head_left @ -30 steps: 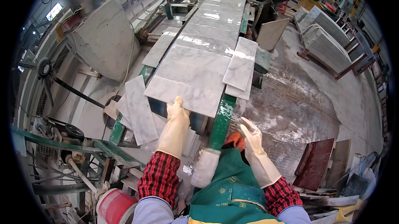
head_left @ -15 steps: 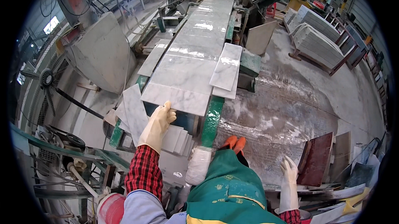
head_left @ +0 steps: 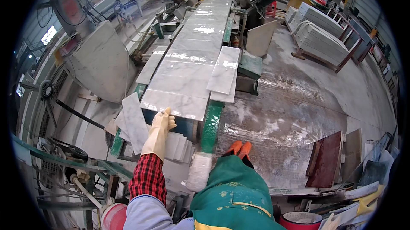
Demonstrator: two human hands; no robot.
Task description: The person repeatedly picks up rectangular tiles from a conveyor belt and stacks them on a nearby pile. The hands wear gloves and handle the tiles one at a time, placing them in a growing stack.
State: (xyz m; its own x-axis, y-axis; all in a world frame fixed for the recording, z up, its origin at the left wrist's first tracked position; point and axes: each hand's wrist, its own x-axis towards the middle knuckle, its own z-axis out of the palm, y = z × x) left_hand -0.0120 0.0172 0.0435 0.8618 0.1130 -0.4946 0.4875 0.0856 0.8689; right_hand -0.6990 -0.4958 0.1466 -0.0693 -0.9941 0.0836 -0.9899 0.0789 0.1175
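Observation:
My left hand, in a cream rubber glove, is closed at the near edge of a white, grey-veined marble tile. Its fingertips meet the edge, and the tile's underside is hidden. That tile is the nearest in a wet row of marble tiles along the conveyor. My right hand, in a similar glove, is low at the right, mostly cut off by the picture's rim. Its visible fingers look stretched out, with nothing seen in them. It is nearest to a red bucket.
Two overlapping marble strips rest on the conveyor's right side. Loose tiles lean at its left, with a small stack below. A green frame bar ends in a white wrapped pad. Dark red slabs stand at right.
My right hand has dropped toward the lower right rim, and the red bucket now shows more. The view has shifted slightly. My left hand stays at the tile's near edge.

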